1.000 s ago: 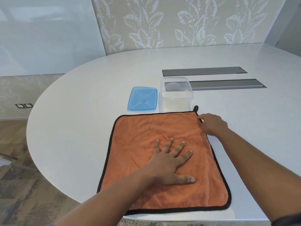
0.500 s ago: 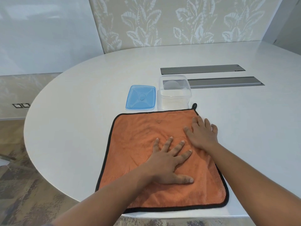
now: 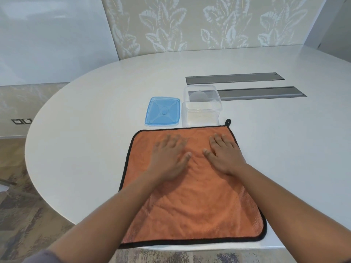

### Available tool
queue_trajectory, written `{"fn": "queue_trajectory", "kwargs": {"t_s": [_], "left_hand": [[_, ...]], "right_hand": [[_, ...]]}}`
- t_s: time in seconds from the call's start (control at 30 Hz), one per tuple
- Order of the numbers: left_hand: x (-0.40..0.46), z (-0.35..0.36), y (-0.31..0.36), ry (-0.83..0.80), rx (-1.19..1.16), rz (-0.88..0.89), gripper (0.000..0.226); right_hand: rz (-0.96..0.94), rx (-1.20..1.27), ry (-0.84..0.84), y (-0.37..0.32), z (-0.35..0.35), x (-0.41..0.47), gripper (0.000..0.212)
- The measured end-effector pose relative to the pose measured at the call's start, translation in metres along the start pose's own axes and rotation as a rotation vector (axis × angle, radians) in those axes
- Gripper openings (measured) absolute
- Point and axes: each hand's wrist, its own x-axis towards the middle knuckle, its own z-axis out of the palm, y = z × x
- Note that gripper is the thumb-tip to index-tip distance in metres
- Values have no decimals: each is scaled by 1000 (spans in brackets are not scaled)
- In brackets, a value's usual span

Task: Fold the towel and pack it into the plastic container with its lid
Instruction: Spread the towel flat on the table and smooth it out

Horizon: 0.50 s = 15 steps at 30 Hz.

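An orange towel (image 3: pixel 195 205) with a black hem lies spread flat on the white table, its hanging loop at the far right corner. My left hand (image 3: pixel 170 156) lies palm down on the towel's far half, fingers apart and blurred. My right hand (image 3: pixel 224 154) lies flat beside it, nearer the right hem, fingers spread. Neither hand grips the cloth. Just beyond the towel's far edge stands the clear plastic container (image 3: pixel 201 108), open and empty. Its blue lid (image 3: pixel 163 112) lies flat on the table to its left.
The rounded white table (image 3: pixel 95 130) drops off at the left and near edges, with patterned floor below. Two grey cable hatches (image 3: pixel 260 93) are set flush in the table behind the container. A leaf-patterned wall rises at the back.
My left hand slid from the towel's middle toward its far edge. My right hand moved off the far right corner onto the cloth and then inward, flat beside the left.
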Motion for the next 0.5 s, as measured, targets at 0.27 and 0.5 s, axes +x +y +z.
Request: {"fn": "queue_trajectory", "kwargs": {"t_s": [0.27,0.5], "left_hand": [[9,5,-49,-307,142,-157,94],[17,7,-44,-296,130,-178,98]], "right_hand": [[32,-45,5,20,-4,-8,89],[89,-49,1,25,-8,-5,87]]}}
